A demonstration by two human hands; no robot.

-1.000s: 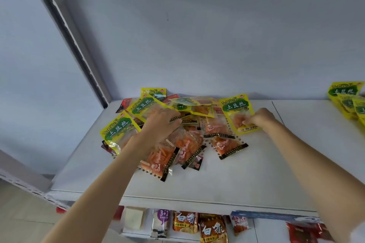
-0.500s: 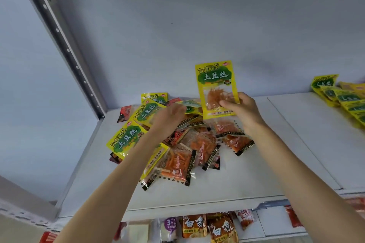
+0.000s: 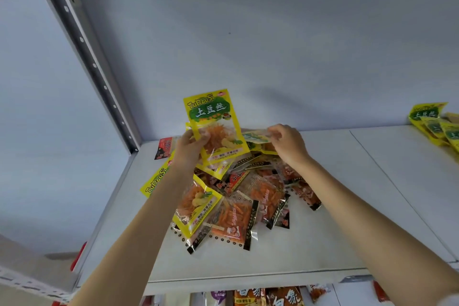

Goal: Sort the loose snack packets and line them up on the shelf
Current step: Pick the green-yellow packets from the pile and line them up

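My left hand (image 3: 190,146) is raised, thumb and fingers pinching a yellow packet (image 3: 214,124) held upright. My right hand (image 3: 288,143) reaches forward, fingertips pinching the edge of another yellow packet (image 3: 255,136). Both forearms extend forward, bare.

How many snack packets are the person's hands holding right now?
2. The left hand holds an upright yellow packet above the pile. The right hand pinches another yellow packet at the pile's back edge. Further packets may be hidden behind the upright one.
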